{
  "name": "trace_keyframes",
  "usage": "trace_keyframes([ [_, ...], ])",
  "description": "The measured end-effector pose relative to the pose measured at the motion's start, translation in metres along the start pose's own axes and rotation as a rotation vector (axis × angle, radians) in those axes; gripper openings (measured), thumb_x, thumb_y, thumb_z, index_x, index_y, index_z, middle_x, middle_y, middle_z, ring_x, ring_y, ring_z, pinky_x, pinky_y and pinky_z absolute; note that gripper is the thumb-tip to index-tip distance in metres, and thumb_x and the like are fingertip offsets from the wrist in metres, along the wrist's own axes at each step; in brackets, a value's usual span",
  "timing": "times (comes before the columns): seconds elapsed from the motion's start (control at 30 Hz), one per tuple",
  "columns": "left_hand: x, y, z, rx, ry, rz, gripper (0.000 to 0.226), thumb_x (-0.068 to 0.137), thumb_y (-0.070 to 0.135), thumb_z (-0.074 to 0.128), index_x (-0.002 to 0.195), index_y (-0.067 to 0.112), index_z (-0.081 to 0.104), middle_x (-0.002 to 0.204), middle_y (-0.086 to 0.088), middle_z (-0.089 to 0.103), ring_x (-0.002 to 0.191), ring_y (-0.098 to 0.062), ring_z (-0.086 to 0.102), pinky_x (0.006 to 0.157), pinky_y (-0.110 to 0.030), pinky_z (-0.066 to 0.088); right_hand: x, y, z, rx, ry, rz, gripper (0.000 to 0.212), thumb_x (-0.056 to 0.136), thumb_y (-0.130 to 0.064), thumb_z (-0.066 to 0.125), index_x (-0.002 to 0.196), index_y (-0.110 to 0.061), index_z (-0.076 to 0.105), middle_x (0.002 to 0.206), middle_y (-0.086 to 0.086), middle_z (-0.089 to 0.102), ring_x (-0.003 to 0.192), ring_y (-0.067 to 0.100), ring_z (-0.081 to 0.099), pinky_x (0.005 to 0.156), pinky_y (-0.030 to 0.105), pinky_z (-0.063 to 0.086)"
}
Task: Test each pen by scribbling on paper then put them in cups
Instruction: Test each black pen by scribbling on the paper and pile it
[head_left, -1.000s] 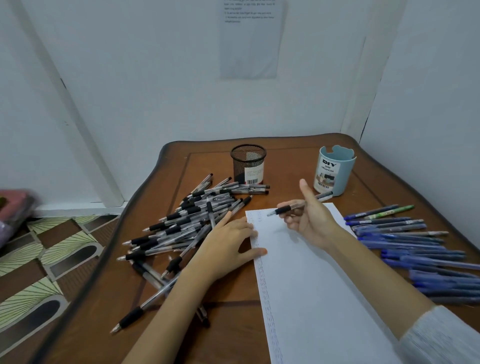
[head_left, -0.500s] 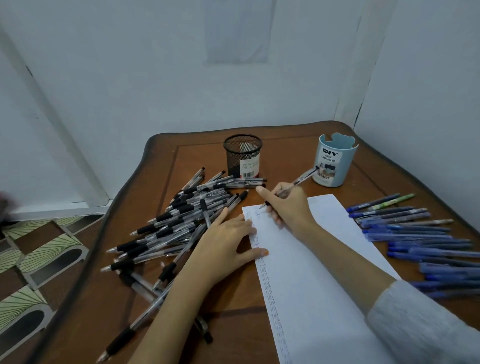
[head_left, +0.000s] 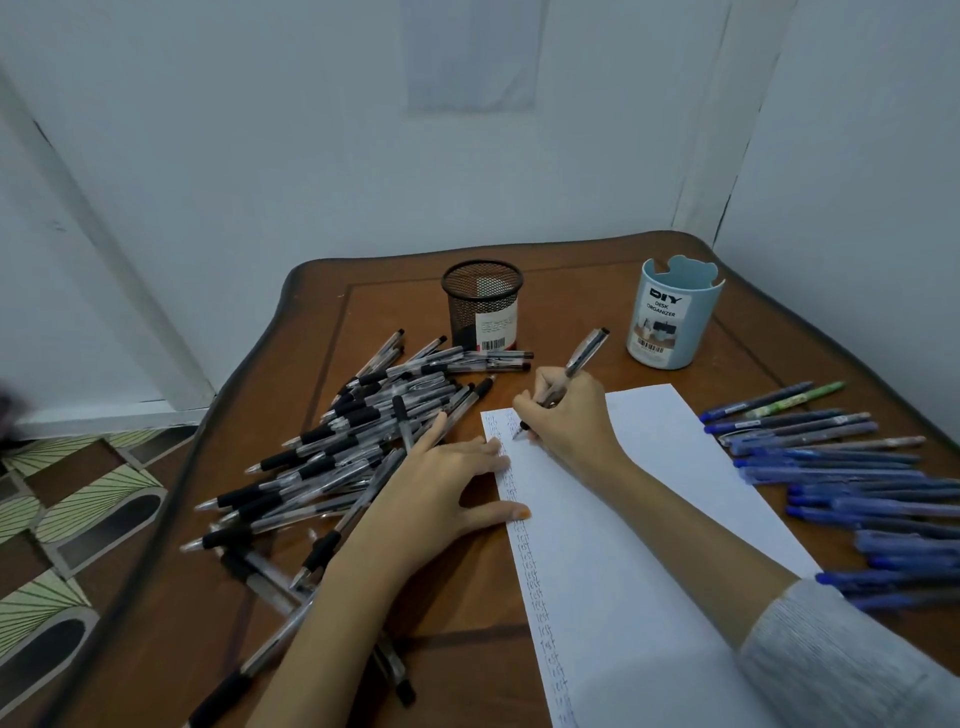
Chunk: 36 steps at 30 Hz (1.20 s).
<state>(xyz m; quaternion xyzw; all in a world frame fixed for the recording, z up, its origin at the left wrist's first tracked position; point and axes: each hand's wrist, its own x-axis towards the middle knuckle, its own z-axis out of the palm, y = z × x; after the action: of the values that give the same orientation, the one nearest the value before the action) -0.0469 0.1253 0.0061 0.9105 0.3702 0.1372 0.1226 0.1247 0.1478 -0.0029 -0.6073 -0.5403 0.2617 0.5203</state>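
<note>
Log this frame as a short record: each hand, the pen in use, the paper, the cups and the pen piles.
right hand: holds a black pen, tip on the paper near its top left
left hand: flat, fingertips on the paper's left edge
paper: white, column of "test" scribbles down the left edge
cups: black mesh cup and light blue cup, upright at the back, no pens sticking out
piles: pile of black pens left of paper; blue pens right, with one green pen

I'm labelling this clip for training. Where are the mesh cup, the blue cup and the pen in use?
mesh cup (head_left: 460, 312), head view, on its black mesh wall left of the label.
blue cup (head_left: 700, 322), head view, on its bare blue wall right of the label.
pen in use (head_left: 589, 349), head view, on its upper barrel.
</note>
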Motion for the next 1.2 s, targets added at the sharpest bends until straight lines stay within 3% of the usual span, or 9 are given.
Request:
trace_keyframes([
  [0.27,-0.0007,0.0021,-0.002,-0.004,-0.024,-0.003,0.065,0.082,0.06,0.054,0.135,0.023,0.052,0.147,0.005,0.042,0.137,0.0,0.032,0.115,-0.026,-0.012,0.002,0.0025,0.0003,0.005,-0.023,0.002,0.038,0.086,-0.002,0.063,0.055,-0.014,0.043,0.05,0.001,0.048,0.043,0.01,0.059,0.044,0.015,0.041],
  [1.2,-0.0004,0.0041,-0.0026,0.022,-0.076,-0.022,0.065,0.083,0.06,0.051,0.137,0.024,0.05,0.149,0.007,0.04,0.138,-0.001,0.03,0.113,-0.026,-0.014,0.0024,0.0018,-0.0033,0.078,-0.013,0.008,0.041,0.081,0.007,0.061,0.052,-0.012,0.04,0.049,0.003,0.041,0.043,0.017,0.051,0.04,0.015,0.039],
])
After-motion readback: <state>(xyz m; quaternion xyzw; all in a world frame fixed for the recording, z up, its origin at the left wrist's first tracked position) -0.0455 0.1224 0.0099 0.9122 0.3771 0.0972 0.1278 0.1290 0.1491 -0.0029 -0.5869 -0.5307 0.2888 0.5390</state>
